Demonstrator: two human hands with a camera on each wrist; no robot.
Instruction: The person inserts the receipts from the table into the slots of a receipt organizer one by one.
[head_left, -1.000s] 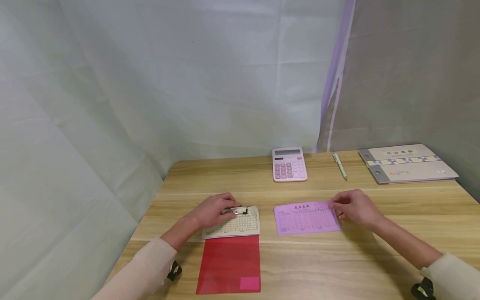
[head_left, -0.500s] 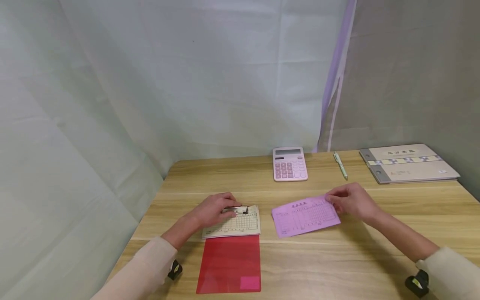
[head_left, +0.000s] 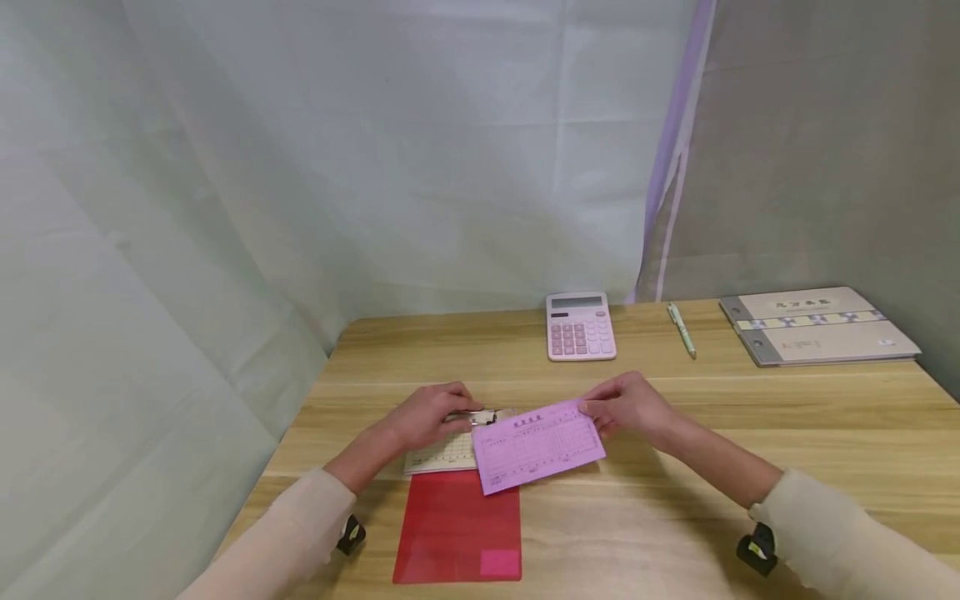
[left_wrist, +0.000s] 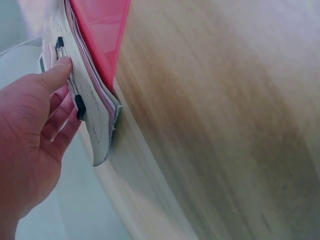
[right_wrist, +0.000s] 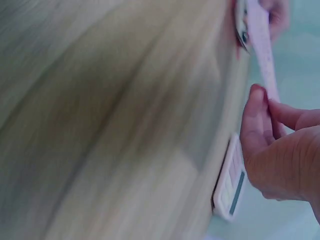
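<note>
A red clipboard [head_left: 457, 529] lies on the table with a stack of cream and pink printed forms [left_wrist: 95, 132] at its top. My left hand [head_left: 429, 419] holds the clipboard's metal clip [left_wrist: 80, 107], thumb on top and fingers behind it. Between thumb and fingers, my right hand [head_left: 630, 408] pinches the upper right corner of a purple printed slip [head_left: 536, 450]. Tilted, the slip overlaps the right part of the cream forms and the clipboard in the head view. Part of the clip's right end shows just above the slip's left corner.
Toward the back of the wooden table [head_left: 750, 467] lies a pink calculator [head_left: 581, 327]. A light green pen [head_left: 682, 331] is to its right, and a beige account book [head_left: 825, 327] lies at the far right. Pale cloth [head_left: 450, 167] hangs behind the table.
My right hand has lifted the purple slip off the table and carried it left, over the cream forms' edge. My left hand has stayed at the clip.
</note>
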